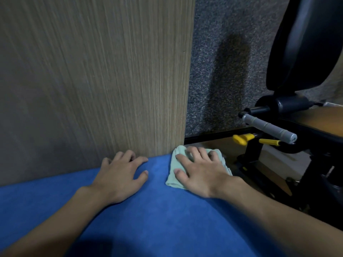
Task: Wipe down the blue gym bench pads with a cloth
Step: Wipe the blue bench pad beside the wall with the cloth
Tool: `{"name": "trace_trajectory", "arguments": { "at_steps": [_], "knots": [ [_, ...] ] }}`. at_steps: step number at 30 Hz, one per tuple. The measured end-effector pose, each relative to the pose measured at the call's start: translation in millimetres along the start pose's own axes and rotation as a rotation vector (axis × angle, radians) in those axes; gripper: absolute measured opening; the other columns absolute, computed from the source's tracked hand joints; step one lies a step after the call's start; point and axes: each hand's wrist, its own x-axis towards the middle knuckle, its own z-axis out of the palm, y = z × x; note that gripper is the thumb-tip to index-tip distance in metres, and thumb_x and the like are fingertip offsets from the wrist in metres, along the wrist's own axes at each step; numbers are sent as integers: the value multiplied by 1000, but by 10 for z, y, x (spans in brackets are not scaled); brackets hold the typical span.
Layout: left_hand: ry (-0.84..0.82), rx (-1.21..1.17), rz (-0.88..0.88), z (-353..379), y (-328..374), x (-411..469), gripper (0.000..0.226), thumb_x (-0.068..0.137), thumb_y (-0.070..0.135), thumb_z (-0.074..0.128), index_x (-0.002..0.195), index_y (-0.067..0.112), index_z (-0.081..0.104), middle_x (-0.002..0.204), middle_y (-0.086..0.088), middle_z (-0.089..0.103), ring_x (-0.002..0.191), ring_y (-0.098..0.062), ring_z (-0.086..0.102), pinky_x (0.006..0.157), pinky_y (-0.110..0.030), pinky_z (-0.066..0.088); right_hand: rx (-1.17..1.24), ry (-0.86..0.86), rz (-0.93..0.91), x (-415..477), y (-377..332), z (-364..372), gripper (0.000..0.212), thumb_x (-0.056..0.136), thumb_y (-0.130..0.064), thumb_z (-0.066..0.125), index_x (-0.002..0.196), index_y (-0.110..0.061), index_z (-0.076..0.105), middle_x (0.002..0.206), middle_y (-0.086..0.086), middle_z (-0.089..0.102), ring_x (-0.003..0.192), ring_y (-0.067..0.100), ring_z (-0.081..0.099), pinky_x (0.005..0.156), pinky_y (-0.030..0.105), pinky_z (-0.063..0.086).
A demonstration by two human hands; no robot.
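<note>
Blue bench pad (157, 210) fills the view from 4 to 8 o'clock, its near end cut off. Your right hand (200, 173) presses a pale green cloth (173, 164) onto its far corner at 1 o'clock, fingers spread wide, likely to reach the edge. Your left hand (120, 175) rests at 11 o'clock, fingers loosely spread and holding nothing, probably bracing you. Much of the cloth hides beneath your palm.

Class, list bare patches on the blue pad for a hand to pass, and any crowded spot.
Bare blue pad lies between the forearms and left of the left hand, along the wood panel. Crowded: the far edge, where the right hand presses the cloth.
</note>
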Motion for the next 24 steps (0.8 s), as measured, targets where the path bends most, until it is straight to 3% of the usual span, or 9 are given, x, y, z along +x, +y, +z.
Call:
{"name": "trace_trajectory", "arguments": {
  "at_steps": [7,12,18,21,24],
  "knots": [
    [21,-12,-40,-51,-153,-149,81,71,65,3,135,38,44,121,15,41,118,-10,39,99,-40,33,63,-20,-163,243,-429,51,60,97,-58,19,152,-36,22,163,-4,17,148,16,11,117,50,7],
    [-20,64,-88,-117,-351,-320,78,71,74,1,136,47,35,123,14,39,120,-11,37,97,-44,33,58,-97,-5,246,-184,12,59,93,-67,14,150,-48,16,161,-12,14,148,17,5,112,63,8],
    [-11,27,-94,-137,-407,-387,76,69,64,6,131,39,43,124,13,41,117,-12,39,97,-40,34,93,-115,-137,373,-724,47,61,95,-65,15,152,-44,16,164,-9,11,150,19,4,114,62,-5],
    [-59,57,-157,-170,-477,-472,74,68,70,2,133,52,32,123,13,37,118,-15,37,98,-47,33,114,-94,-127,334,-453,26,60,94,-68,17,151,-48,16,162,-14,14,149,12,6,118,55,1],
    [-110,39,-156,-177,-495,-492,71,72,71,4,136,52,29,127,13,36,121,-16,36,98,-50,32,75,-101,-40,343,-338,35,61,93,-67,14,150,-47,17,160,-12,16,147,13,9,117,55,7]
  ]
}}
